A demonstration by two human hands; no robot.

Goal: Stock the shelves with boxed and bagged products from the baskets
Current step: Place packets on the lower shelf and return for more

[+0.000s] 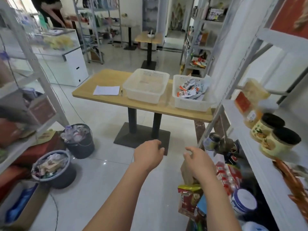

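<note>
Both arms reach forward over the tiled floor, well short of the bench. The left hand is palm down with its fingers loosely curled under, grasping nothing. The right hand is just beside it, released, fingers slack and slightly spread, also carrying nothing; it hangs close to the front edge of the shelf rack on the right.

The bench runs lengthwise from left to right across the view and carries two white plastic baskets set side by side near its right end, close together. The left basket shows only its own bare bottom. The right basket holds the bagged products: a loose heap of white and orange packets lying flat and crosswise over one another, so they share no single direction. Each basket seems to have its long side running across the bench, away from the camera, though the wide lens makes this hard to judge.

A sheet of paper lies flat on the bench left of the baskets. On the rack stand two jars with black lids, and a red bag sits on a lower shelf. Two dark bins full of rubbish stand on the floor at left
</note>
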